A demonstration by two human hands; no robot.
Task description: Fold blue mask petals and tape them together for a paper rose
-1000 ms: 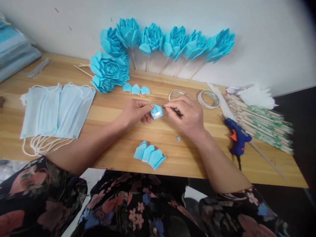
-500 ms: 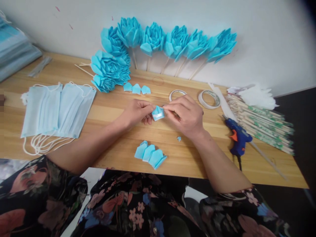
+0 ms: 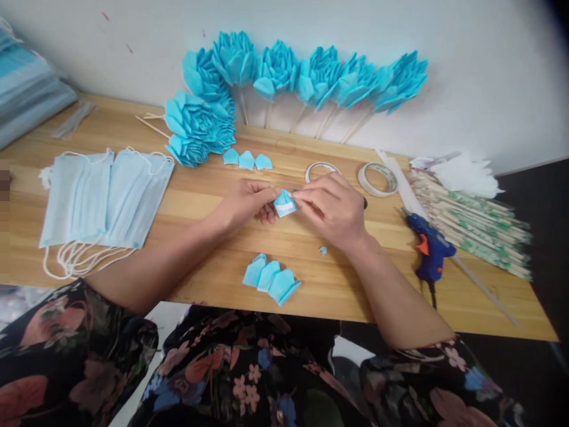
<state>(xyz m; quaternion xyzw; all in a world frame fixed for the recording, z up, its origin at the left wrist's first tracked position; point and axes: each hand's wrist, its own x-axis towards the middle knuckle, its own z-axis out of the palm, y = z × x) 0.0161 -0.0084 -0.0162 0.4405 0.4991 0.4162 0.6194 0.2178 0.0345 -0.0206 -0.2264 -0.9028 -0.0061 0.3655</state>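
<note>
Between my hands is a small blue petal piece point(image 3: 284, 203) with a white strip across its lower part. My left hand point(image 3: 252, 201) pinches it by its left side. The fingertips of my right hand point(image 3: 335, 207) are pinched together at its upper right edge. A dark tip pokes out behind the right hand, mostly hidden. Nearer to me lies a group of folded blue petals point(image 3: 270, 277), and a tiny blue scrap point(image 3: 323, 250) rests below the right hand. Farther back, several cut blue petals point(image 3: 246, 160) sit in a row.
Finished blue flowers point(image 3: 275, 68) on sticks lean against the wall. Pale blue face masks point(image 3: 106, 198) lie at left. To the right are a tape roll point(image 3: 377, 179), another ring of tape point(image 3: 311, 172), a blue glue gun point(image 3: 429, 243) and wrapped chopsticks point(image 3: 480, 225).
The right fingertips have shifted slightly left along the petal's upper edge. Both hands keep hold of it, and the other things stay in place.
</note>
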